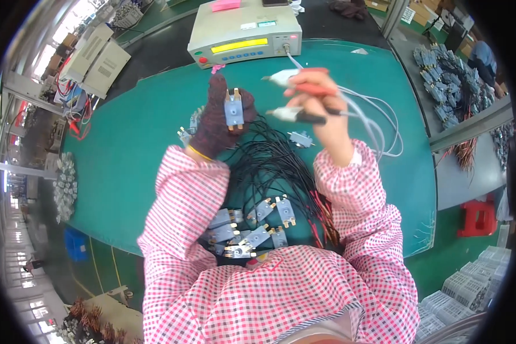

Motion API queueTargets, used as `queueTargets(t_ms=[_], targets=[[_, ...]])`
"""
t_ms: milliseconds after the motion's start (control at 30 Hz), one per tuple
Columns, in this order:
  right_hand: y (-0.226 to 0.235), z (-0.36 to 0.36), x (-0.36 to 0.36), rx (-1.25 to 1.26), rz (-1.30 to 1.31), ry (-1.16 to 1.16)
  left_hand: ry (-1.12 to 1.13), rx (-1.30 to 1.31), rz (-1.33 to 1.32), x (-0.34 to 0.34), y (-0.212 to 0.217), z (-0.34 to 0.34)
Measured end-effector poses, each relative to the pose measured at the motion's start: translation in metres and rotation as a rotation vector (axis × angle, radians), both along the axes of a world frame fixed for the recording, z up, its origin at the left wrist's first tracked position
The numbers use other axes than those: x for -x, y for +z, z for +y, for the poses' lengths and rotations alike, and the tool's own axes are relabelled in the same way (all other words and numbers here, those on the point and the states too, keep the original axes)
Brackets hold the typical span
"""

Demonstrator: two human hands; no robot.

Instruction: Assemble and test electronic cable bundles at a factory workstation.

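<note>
My left hand [210, 127], in a dark knitted glove, is closed on a small grey-blue electrical module [233, 110] with brass terminals at both ends. It is held upright above the green table mat. My bare right hand [329, 106], a little blurred, grips two test probes: one with a red handle [314, 88], the other with a black handle [311, 118]. Their white front ends and metal tips point left toward the module, apart from it. Grey cables trail from the probes. Another module [301, 139] lies on the mat between my hands.
A bench tester [243, 40] with a yellow display stands at the back. Black wires [269, 155] with red ends spread in front of me, beside a pile of modules [255, 235]. More modules [193, 121] lie behind my left hand. A red stool [479, 218] is at right.
</note>
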State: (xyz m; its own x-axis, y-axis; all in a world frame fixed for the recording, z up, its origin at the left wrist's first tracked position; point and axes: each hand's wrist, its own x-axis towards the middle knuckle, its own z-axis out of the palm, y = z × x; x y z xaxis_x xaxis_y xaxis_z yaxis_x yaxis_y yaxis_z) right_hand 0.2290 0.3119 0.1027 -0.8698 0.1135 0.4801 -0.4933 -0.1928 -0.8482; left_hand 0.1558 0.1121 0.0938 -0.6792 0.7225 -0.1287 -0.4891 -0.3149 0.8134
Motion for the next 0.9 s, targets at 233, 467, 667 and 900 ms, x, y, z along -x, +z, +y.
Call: queueTargets(t_ms=[233, 467, 667, 900], targets=[[-0.013, -0.046, -0.004, -0.253, 0.049, -0.04, 0.318, -0.155, -0.198, -0.017, -0.005, 0.011], [-0.009, -0.055, -0.005, -0.375, 0.121, -0.101, 0.325, -0.183, 0.007, -0.021, -0.027, -0.01], [-0.002, -0.045, -0.005, -0.525, 0.18, -0.193, 0.312, -0.245, 0.222, -0.019, -0.046, -0.003], [-0.001, -0.047, -0.005, -0.563, 0.212, -0.219, 0.58, 0.73, 1.237, -0.021, -0.048, -0.012]])
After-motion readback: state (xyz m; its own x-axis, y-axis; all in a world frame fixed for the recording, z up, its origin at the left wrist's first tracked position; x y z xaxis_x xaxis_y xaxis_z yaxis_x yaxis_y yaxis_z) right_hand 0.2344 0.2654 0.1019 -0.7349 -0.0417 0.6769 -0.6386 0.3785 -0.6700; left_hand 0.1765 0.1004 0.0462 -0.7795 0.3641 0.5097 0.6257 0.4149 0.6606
